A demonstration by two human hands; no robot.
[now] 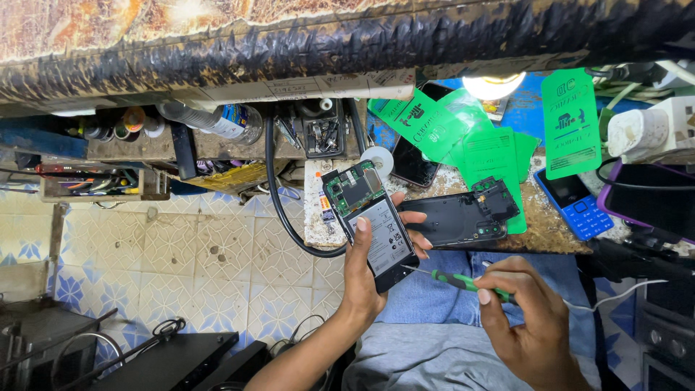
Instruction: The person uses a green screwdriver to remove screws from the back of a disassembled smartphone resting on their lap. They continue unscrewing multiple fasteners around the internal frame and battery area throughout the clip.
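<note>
— Phone [373,228], opened up with its back off: where does it sit?

— In the left hand [365,279]. The fingers wrap round from underneath and the thumb presses on the pale battery label, so that hand is closed firmly on it. The green circuit board at the phone's far end sticks out beyond the grip, away from the person.

— And the other hand?

— The right hand [525,318] is pinched narrowly round a green-handled screwdriver [463,281]. Its thin metal shaft points toward the left hand, and the tip lies just beside the phone's near lower corner; whether it touches, I cannot tell.

— What lies around the grip?

— Just past the left fingertips, on the edge of the worn workbench [557,235], lies the phone's dark back cover [463,217], inner side up. Beyond that, farther from the person, are green film sheets [485,145] and a black-screened phone [413,156]. Off to the right-hand side of the cover sits a blue keypad phone [575,203]. A black cable [279,195] loops down on the far side of the left hand, over the patterned floor tiles [181,261]. Beneath both hands are the person's knees in blue jeans.
</note>
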